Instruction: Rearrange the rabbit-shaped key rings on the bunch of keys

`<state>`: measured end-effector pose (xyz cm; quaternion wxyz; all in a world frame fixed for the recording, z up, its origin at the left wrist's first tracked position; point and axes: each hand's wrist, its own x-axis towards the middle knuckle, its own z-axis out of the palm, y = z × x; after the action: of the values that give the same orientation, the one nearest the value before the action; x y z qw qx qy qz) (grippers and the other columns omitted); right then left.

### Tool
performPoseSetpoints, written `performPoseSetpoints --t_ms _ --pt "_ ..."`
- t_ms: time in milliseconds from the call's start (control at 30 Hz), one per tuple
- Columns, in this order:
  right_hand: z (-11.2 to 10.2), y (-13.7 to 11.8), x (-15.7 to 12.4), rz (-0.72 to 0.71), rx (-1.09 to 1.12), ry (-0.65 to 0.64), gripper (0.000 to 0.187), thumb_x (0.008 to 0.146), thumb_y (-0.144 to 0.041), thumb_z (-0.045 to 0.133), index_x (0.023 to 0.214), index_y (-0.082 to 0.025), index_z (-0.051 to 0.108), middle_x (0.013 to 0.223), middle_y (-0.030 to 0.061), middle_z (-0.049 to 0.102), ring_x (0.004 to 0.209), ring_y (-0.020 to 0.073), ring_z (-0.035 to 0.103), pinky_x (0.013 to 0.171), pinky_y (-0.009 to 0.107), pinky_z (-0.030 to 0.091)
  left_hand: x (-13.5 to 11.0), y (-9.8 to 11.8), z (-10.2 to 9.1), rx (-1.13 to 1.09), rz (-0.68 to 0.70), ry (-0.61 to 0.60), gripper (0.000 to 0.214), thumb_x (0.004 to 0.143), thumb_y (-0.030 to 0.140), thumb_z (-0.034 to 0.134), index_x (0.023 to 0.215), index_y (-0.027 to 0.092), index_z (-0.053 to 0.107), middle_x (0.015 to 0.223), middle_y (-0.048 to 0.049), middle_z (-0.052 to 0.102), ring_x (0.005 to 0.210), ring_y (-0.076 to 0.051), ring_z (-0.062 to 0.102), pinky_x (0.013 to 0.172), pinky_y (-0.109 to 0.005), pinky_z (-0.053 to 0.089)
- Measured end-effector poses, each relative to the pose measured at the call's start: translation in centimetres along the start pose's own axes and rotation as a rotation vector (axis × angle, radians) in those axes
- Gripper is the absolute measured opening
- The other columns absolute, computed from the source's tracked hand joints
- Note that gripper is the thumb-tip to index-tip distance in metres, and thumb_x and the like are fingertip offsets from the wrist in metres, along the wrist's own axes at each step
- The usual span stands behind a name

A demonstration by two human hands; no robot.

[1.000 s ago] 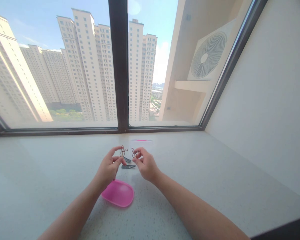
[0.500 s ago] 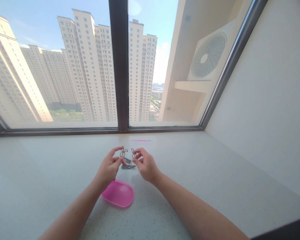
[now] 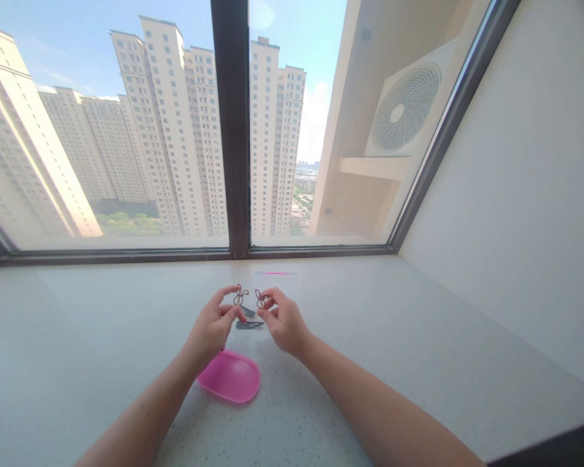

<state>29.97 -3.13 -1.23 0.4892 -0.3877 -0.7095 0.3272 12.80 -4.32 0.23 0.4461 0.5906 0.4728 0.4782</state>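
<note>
My left hand (image 3: 211, 327) pinches a small brown rabbit-shaped wire clip (image 3: 239, 296) between thumb and fingers. A matching rabbit clip (image 3: 260, 298) is pinched in my right hand (image 3: 283, 321). Both clips are held upright, side by side, a little above the pale stone sill (image 3: 418, 337). Below and between the hands lie two dark flat hair clips (image 3: 250, 323) on the sill. A pink oval dish (image 3: 230, 376) rests on the sill just under my left wrist.
A window with a dark centre post (image 3: 231, 130) runs along the far edge of the sill. A white wall (image 3: 525, 194) closes the right side. A thin pink object (image 3: 275, 274) lies near the window frame. A dark edge (image 3: 564, 447) marks the near right corner.
</note>
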Motion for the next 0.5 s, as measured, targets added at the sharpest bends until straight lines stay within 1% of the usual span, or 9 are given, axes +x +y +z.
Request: performPoseSetpoints --t_ms 133,267,400,500 --pt "0.13 0.1 -0.12 0.004 0.001 -0.009 0.022 0.079 -0.018 0.054 0.101 -0.018 0.051 0.079 -0.0002 0.054 0.046 0.0049 0.046 0.046 0.019 0.035 0.2 -0.43 -0.05 0.008 0.006 -0.012 0.039 0.08 0.034 0.051 0.114 0.018 0.043 0.071 0.0004 0.063 0.028 -0.003 0.031 0.027 -0.016 0.027" --pt "0.28 0.25 -0.17 0.005 0.002 -0.028 0.022 0.079 -0.018 0.055 0.101 -0.018 0.051 0.078 -0.0003 0.055 0.044 0.004 0.043 0.043 0.018 0.033 0.36 -0.69 -0.03 0.023 0.007 0.0 0.03 0.08 0.036 0.051 0.101 0.015 0.048 0.075 -0.0016 0.063 0.028 -0.002 0.033 0.028 -0.017 0.027" --pt "0.36 0.31 -0.17 0.015 0.002 -0.04 0.023 0.079 -0.018 0.055 0.101 -0.018 0.051 0.078 -0.0004 0.056 0.042 0.0038 0.041 0.041 0.018 0.031 0.24 -0.27 0.06 -0.001 0.002 0.001 0.029 0.077 0.039 0.054 0.091 0.013 0.051 0.079 -0.004 0.065 0.03 -0.002 0.036 0.031 -0.018 0.027" --pt "0.4 0.37 -0.24 0.011 0.0 -0.035 0.022 0.078 -0.018 0.056 0.1 -0.018 0.052 0.078 -0.0003 0.057 0.042 0.0035 0.04 0.041 0.018 0.03 0.05 0.26 0.18 -0.045 -0.024 -0.002 0.029 0.075 0.04 0.057 0.087 0.014 0.052 0.079 -0.0037 0.065 0.033 -0.003 0.039 0.033 -0.019 0.027"
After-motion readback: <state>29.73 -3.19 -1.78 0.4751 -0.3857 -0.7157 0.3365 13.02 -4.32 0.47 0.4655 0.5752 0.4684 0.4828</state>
